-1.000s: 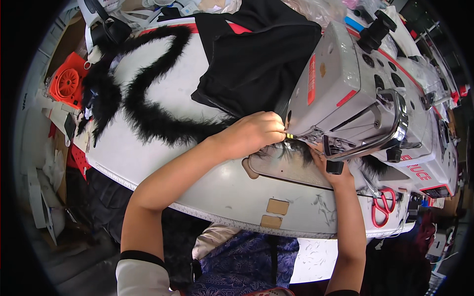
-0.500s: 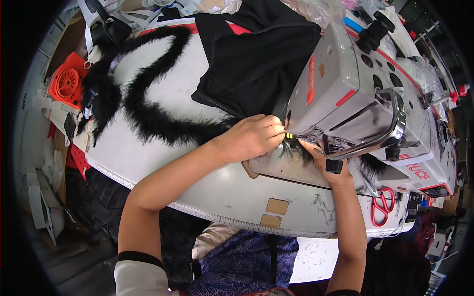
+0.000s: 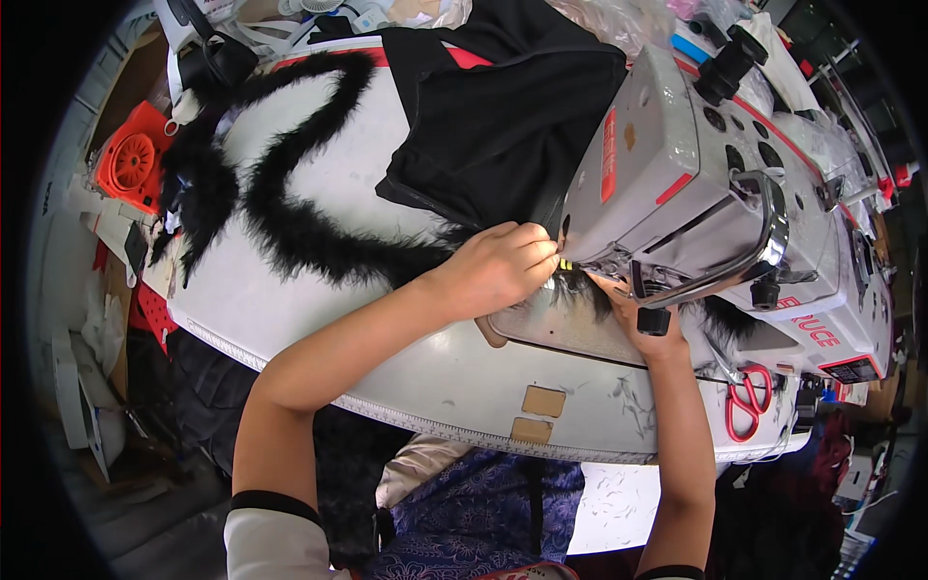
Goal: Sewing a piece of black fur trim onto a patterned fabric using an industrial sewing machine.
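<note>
A white sewing machine [image 3: 628,145] stands at the right, its needle area hidden behind its head and my fingers. My left hand [image 3: 503,269] is closed in a pinch just left of the needle area, on a black feather trim [image 3: 319,232] by the edge of a black fabric [image 3: 493,126]. From there the trim curls away in a long loop over the table to the left. My right hand [image 3: 638,319] reaches under the machine head, its fingers partly hidden; dark feather strands show beside it. What those fingers grip cannot be made out.
Red-handled scissors [image 3: 746,401] lie right of my right forearm. An orange spool-like plastic part [image 3: 130,162] sits at the far left beside a clump of black feathers. A ruler tape [image 3: 406,418] runs along the near edge of the white table [image 3: 425,358]. Clear plastic bags [image 3: 609,29] lie behind.
Hardly anything differs. Both hands stay at the needle area, and the trim and fabric lie almost as before.
</note>
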`<action>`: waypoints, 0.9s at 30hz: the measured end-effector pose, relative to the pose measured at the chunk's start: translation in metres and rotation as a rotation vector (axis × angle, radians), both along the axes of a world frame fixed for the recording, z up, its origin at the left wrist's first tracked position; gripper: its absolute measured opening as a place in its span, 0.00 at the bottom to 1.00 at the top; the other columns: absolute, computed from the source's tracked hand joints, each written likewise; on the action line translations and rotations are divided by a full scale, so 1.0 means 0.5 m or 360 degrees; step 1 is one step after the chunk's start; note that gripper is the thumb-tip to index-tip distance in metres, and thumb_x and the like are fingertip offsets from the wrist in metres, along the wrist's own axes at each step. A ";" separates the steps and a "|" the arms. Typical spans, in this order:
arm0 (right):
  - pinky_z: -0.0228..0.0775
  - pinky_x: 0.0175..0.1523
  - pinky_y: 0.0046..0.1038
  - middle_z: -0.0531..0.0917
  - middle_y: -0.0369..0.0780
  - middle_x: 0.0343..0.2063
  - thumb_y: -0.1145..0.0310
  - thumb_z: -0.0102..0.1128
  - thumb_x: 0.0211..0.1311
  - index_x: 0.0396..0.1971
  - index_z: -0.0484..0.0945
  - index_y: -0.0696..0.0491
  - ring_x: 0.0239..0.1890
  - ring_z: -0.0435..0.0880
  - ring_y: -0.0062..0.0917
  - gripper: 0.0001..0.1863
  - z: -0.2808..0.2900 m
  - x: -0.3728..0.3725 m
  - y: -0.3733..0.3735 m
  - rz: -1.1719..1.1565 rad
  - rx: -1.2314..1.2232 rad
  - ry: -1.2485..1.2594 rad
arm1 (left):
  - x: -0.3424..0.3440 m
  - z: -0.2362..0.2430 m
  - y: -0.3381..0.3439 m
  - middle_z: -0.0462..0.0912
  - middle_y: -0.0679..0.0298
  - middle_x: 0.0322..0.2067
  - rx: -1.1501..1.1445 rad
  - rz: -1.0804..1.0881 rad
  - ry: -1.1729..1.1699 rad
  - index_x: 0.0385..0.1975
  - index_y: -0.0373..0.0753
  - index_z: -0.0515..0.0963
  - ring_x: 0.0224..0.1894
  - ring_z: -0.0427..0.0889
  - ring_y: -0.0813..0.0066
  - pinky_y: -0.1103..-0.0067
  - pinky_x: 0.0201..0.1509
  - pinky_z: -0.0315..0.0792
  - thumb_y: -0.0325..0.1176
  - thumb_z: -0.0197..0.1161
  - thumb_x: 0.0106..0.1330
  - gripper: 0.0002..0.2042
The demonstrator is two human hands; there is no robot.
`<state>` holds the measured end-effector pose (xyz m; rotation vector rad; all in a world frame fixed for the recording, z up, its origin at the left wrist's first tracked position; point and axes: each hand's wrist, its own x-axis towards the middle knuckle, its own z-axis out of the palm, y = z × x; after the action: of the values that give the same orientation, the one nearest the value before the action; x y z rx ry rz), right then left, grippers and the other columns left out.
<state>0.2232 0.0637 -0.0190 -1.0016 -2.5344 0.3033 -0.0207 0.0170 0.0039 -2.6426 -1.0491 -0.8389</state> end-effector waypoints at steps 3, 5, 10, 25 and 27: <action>0.66 0.38 0.27 0.77 0.36 0.29 0.70 0.49 0.54 0.49 0.72 0.39 0.31 0.77 0.25 0.21 -0.007 -0.002 0.005 0.0159 0.0239 0.0193 | -0.001 0.002 0.003 0.75 0.66 0.32 -0.0054 -0.0034 -0.0125 0.29 0.36 0.74 0.39 0.73 0.71 0.78 0.44 0.69 0.28 0.56 0.44 0.11; 0.67 0.38 0.29 0.77 0.37 0.32 0.68 0.49 0.54 0.49 0.71 0.40 0.32 0.77 0.28 0.20 -0.010 0.002 0.006 0.0031 0.0003 0.0017 | -0.001 0.003 0.002 0.73 0.66 0.31 -0.0123 0.0069 -0.0300 0.28 0.37 0.74 0.37 0.72 0.69 0.77 0.43 0.68 0.28 0.57 0.45 0.09; 0.68 0.35 0.32 0.78 0.42 0.26 0.67 0.53 0.50 0.37 0.77 0.49 0.29 0.77 0.35 0.12 0.005 0.031 0.004 -0.0114 -0.0089 -0.0281 | -0.020 0.008 -0.008 0.70 0.61 0.27 -0.0254 0.0132 -0.0488 0.27 0.35 0.71 0.30 0.69 0.63 0.74 0.35 0.66 0.22 0.62 0.43 0.10; 0.68 0.37 0.34 0.78 0.39 0.20 0.63 0.59 0.52 0.32 0.78 0.49 0.28 0.79 0.34 0.09 0.008 -0.028 -0.012 0.0085 0.0160 0.0101 | -0.008 0.023 0.010 0.72 0.62 0.33 -0.0491 0.0183 -0.0404 0.30 0.35 0.71 0.38 0.70 0.65 0.73 0.43 0.69 0.19 0.60 0.42 0.12; 0.68 0.37 0.33 0.79 0.39 0.21 0.63 0.59 0.52 0.32 0.78 0.50 0.29 0.79 0.33 0.09 0.010 -0.025 -0.013 0.0021 0.0123 -0.0017 | -0.005 0.028 0.016 0.74 0.60 0.40 -0.0473 0.0256 -0.0179 0.32 0.34 0.71 0.41 0.71 0.62 0.73 0.46 0.68 0.21 0.59 0.42 0.13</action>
<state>0.2106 0.0573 -0.0138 -0.9601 -2.5428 0.2025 -0.0235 0.0252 0.0181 -2.7204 -1.4995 -0.8642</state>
